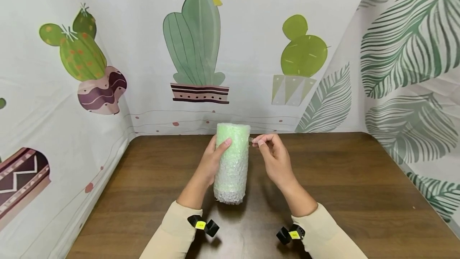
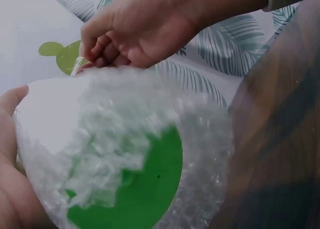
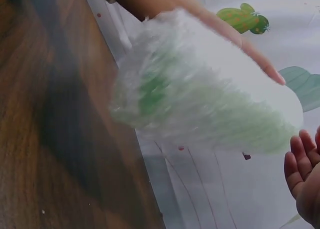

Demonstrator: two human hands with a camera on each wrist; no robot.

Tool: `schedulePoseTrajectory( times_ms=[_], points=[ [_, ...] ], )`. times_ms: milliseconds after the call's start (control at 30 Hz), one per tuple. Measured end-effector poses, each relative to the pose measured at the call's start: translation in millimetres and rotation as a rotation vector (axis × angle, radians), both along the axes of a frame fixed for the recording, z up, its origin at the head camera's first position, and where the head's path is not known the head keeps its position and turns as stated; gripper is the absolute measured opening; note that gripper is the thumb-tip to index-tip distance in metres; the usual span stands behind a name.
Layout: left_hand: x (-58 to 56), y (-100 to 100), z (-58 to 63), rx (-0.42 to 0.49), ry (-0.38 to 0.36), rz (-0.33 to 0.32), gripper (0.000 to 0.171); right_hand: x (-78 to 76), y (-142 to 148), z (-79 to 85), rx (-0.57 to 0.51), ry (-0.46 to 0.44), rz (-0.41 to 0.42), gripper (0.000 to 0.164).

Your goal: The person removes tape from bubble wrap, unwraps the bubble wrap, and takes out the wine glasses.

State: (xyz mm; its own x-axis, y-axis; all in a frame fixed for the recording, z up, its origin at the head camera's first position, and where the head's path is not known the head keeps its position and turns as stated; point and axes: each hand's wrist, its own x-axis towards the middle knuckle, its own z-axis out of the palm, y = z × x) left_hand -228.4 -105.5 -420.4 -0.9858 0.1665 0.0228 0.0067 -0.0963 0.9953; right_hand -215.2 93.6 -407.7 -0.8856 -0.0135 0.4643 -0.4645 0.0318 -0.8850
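Bubble-wrapped cylinder [image 1: 231,171], frame centre: I judge it light, soft-skinned, slippery; clasp mid-body. Left grip [image 1: 210,162] holds its upper left side; right grip [image 1: 276,159] pinches a clear strip [image 1: 251,140] beside it.

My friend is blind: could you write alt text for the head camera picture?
A left hand grips a bubble-wrapped greenish cylinder above a brown table, while the right hand pinches a clear strip at its upper side. Behind hangs a white backdrop printed with cacti and leaves.
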Motion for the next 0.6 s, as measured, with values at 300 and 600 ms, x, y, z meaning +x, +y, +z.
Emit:
schedulePoseTrajectory(
  times_ms=[300,600],
  points=[
    [2.1,-1.5,2.1,0.013,-0.024,0.008,0.063,-2.1,0.2,-0.1,-0.034,-0.020,0.003,0.012],
    [0.1,0.0,1.2,0.025,-0.014,0.002,0.061,-3.6,0.7,-0.9,-0.095,-0.018,0.010,0.011]
  ],
)
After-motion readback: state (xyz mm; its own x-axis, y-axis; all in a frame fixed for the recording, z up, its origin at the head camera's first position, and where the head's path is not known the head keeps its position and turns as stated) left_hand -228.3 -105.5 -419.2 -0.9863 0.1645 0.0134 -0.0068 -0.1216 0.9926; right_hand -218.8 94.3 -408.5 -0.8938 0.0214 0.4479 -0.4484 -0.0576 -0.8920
